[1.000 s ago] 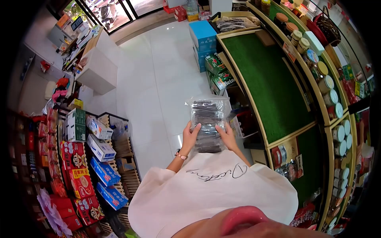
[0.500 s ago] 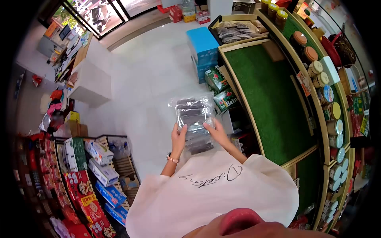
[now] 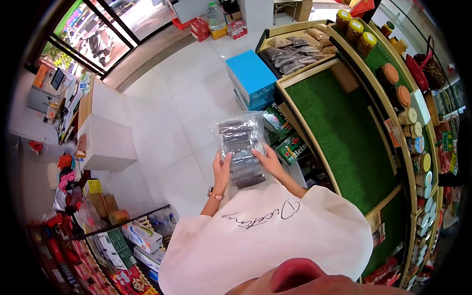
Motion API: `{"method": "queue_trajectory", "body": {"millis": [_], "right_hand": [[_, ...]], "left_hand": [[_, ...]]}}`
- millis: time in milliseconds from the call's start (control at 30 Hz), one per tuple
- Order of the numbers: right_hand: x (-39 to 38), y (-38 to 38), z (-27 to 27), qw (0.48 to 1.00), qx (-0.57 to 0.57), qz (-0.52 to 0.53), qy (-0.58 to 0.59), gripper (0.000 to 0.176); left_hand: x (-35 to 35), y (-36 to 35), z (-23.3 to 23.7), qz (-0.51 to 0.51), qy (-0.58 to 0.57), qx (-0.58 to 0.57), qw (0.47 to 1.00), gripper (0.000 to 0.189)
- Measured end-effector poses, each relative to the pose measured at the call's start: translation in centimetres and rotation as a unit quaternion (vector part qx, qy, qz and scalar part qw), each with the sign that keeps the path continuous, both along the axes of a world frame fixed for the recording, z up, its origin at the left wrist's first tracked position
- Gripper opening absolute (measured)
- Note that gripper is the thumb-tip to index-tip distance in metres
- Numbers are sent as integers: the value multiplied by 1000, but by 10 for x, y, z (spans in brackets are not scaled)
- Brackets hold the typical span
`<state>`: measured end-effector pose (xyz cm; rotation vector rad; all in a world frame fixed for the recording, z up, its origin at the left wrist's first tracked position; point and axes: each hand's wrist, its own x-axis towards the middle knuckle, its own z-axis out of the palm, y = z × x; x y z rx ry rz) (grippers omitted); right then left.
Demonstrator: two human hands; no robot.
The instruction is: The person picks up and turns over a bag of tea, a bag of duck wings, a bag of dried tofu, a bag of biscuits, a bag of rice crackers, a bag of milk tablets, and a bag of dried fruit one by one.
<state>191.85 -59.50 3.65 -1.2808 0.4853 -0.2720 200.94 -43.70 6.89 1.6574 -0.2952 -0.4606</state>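
Observation:
Between my two hands is a clear plastic bag [image 3: 241, 142] packed with dark, bar-shaped pieces lying crosswise in a stack; what they are I cannot make out. My left hand [image 3: 221, 168] grips the bag's left edge, thumb on its front, and a watch [image 3: 211, 192] is on that wrist. On the opposite edge, my right hand [image 3: 268, 162] holds the bag with its thumb lying over the front. The fingers behind the bag are hidden. It is held in front of my chest, above the tiled floor.
At right stands a wooden display stand [image 3: 314, 184] lined with green turf [image 3: 339, 137], with several jars [image 3: 391, 73] along its shelf. Blue boxes [image 3: 250, 73] and green beer cartons [image 3: 291, 147] sit beside it. A white counter [image 3: 105, 147] and stocked shelves [image 3: 132, 246] are at left.
My view has turned, so the left shelves sit lower and the display stand has shifted slightly right and down. Both hands keep hold of the bag in front of me.

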Motion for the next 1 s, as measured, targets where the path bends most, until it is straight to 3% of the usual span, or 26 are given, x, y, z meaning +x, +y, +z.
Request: {"method": "queue_trajectory", "body": {"millis": [100, 200, 333, 433, 500, 600, 700, 833, 967, 1000], "right_hand": [[38, -7, 3, 1000, -5, -8, 27, 41], [59, -8, -10, 998, 16, -56, 16, 41], [70, -26, -18, 991, 7, -130, 20, 43], [69, -57, -22, 983, 52, -151, 95, 46], [69, -75, -35, 976, 48, -205, 55, 47], [74, -114, -37, 963, 74, -253, 63, 48], [79, -153, -65, 952, 30, -300, 61, 51], [86, -209, -81, 940, 105, -320, 53, 49], [89, -258, -103, 933, 74, -350, 48, 51], [90, -268, -110, 928, 61, -361, 68, 52]], "left_hand": [[43, -13, 4, -6, -2, -23, 1000, 30], [82, -19, -19, -58, -2, 51, 997, 31], [110, -56, -28, -118, 49, 13, 992, 33], [123, -100, -47, -161, 67, -24, 984, 35], [129, -133, -48, -191, 77, -21, 978, 36], [154, -182, -49, -299, 88, 99, 945, 40], [157, -244, -42, -306, 113, 75, 942, 27], [186, -312, -91, -415, 81, 114, 899, 36], [191, -373, -123, -428, 176, 57, 885, 41], [195, -387, -118, -449, 214, 125, 859, 45]]}}
